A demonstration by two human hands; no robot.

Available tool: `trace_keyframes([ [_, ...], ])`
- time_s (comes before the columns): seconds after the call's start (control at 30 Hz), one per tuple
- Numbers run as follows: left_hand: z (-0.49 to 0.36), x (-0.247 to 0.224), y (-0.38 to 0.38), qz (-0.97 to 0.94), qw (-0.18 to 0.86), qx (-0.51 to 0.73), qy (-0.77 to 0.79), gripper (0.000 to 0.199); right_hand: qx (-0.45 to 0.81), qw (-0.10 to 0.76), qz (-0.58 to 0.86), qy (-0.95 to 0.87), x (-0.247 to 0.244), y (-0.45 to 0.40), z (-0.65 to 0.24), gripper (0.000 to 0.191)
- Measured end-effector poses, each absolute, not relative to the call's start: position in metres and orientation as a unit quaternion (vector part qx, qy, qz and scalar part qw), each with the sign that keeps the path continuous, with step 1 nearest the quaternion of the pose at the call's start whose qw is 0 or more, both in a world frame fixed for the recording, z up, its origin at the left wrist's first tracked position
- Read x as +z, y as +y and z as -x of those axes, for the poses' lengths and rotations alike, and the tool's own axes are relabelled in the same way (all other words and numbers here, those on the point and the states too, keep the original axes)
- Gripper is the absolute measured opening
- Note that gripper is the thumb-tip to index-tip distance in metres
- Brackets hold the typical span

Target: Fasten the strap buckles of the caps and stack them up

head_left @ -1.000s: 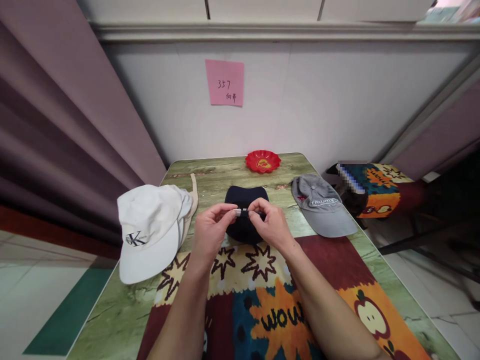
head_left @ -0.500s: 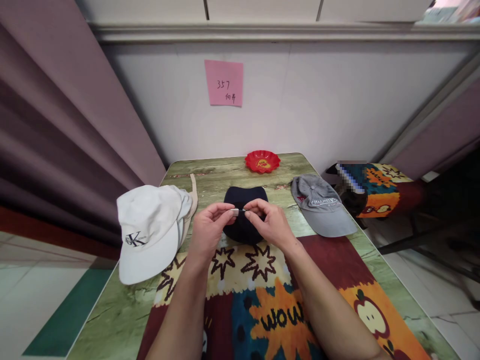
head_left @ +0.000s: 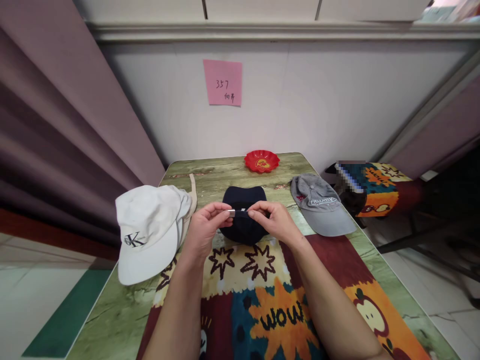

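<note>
A dark navy baseball cap (head_left: 244, 234) lies at the middle of the table, its brim pointing away from me. Across its back opening runs the adjusting strap (head_left: 241, 213), with a small silver metal buckle (head_left: 231, 213). My left hand (head_left: 210, 225) pinches the buckle end between thumb and fingers. On the other side, my right hand (head_left: 273, 220) is closed in a pinch on the dark strap. A short stretch of strap shows between the two hands. Fingertips partly hide both gripped ends.
Left of my hands rests a stack of pale caps, a white cap (head_left: 148, 232) foremost. A grey cap (head_left: 322, 205) lies to the right. Behind stands a red scalloped dish (head_left: 261, 161). A patterned cloth (head_left: 270, 300) covers the front of the wooden-topped table (head_left: 97, 315).
My hands have moved slightly apart along the strap, the right one shifting a little to the right. More of the strap and cap opening shows between them.
</note>
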State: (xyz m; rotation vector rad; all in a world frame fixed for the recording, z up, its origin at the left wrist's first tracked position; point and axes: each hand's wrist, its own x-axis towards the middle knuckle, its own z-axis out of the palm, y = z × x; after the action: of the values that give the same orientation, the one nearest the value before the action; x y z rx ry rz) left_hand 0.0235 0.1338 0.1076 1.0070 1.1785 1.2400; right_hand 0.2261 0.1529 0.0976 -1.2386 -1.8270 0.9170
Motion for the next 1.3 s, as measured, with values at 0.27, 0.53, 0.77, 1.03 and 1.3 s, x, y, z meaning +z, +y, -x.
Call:
trace_keyframes([
  [0.27,-0.021,0.105,0.135,-0.428,0.575,0.503,0.483,0.028,0.343,0.380,0.462,-0.725,0.093,0.155,-0.224,0.018],
  [0.53,-0.026,0.102,0.135,-0.439,0.578,0.491,0.482,0.029,0.344,0.381,0.455,-0.728,0.095,0.150,-0.216,0.018],
  [0.77,-0.029,0.102,0.135,-0.422,0.572,0.508,0.487,0.031,0.357,0.392,0.447,-0.720,0.096,0.149,-0.215,0.020],
  [1.03,-0.015,0.106,0.139,-0.363,0.552,0.556,0.504,0.034,0.391,0.334,0.454,-0.727,0.105,0.158,-0.248,0.033],
  [1.3,-0.020,0.108,0.137,-0.373,0.564,0.535,0.506,0.036,0.431,0.321,0.449,-0.714,0.098,0.156,-0.240,0.020],
])
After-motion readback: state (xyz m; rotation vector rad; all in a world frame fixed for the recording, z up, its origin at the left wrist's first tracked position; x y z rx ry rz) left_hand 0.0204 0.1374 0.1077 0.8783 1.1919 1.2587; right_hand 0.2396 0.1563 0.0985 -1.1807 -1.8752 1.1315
